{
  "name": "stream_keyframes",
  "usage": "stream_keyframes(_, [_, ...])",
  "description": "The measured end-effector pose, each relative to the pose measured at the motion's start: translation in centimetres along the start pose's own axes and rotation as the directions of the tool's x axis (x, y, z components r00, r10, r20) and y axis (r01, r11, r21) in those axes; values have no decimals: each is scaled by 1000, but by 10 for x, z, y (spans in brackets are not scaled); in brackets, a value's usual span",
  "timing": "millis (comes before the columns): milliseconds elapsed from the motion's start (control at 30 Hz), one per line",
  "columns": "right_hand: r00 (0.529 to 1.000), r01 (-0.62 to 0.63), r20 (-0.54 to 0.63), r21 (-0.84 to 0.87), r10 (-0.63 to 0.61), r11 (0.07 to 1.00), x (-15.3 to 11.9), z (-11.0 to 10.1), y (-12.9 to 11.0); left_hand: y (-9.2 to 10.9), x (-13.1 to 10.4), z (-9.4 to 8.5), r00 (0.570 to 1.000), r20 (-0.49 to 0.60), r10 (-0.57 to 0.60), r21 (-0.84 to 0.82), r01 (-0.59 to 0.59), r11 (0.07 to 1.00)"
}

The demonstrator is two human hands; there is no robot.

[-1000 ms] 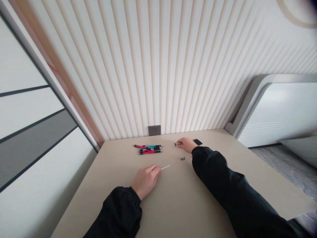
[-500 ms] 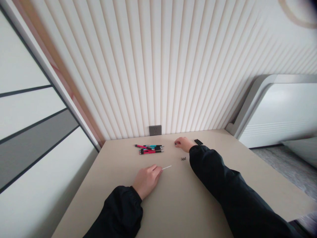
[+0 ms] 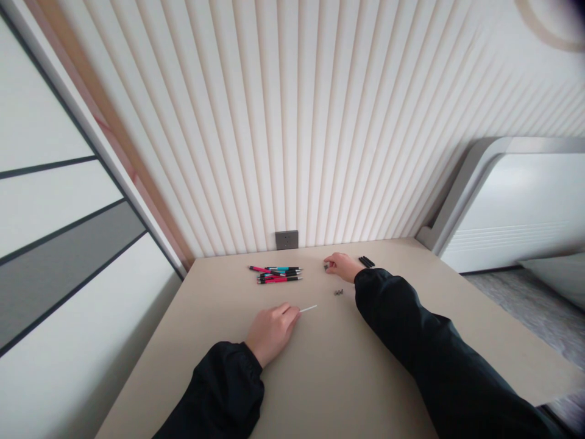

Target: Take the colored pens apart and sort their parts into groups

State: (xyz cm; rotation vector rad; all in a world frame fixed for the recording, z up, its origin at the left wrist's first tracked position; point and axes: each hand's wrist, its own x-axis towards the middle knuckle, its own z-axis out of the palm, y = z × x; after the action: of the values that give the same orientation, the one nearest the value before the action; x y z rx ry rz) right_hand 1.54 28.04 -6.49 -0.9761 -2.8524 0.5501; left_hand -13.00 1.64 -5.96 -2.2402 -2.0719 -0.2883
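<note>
My left hand [image 3: 273, 329] rests low over the table, its fingers pinched on a thin white stick, perhaps a pen refill [image 3: 308, 308], that points right. Farther back, my right hand [image 3: 342, 266] reaches down to the tabletop with its fingertips together at a small dark grey piece [image 3: 326, 266]; its kind is too small to make out. Nearer to me lies a little cluster of metallic parts [image 3: 339, 292]. To the left is a pile of red, blue and black pens [image 3: 280, 275] with silver tips. Several short black tubes [image 3: 366, 262] lie just beyond the right wrist.
The beige table [image 3: 219, 323] ends at a ribbed white wall [image 3: 292, 122] with a dark socket [image 3: 286, 239] just above the tabletop. A white panelled cabinet [image 3: 91, 305] borders the left side. On the right stands a bed with a white headboard [image 3: 516, 207].
My right hand has shifted very slightly right, and the small grey piece at its fingertips shows more clearly. My left hand still holds the white stick in nearly the same place.
</note>
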Motion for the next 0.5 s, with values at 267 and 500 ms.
stream_keyframes(267, [1000, -16, -9, -4, 16, 1000, 0, 1, -1, -2, 0, 2, 1000, -21, 15, -18, -15, 1000])
stream_keyframes(500, [1000, 7, -6, -1, -7, 1000, 5, 6, 4, -2, 0, 5, 1000, -27, 0, -33, -1, 999])
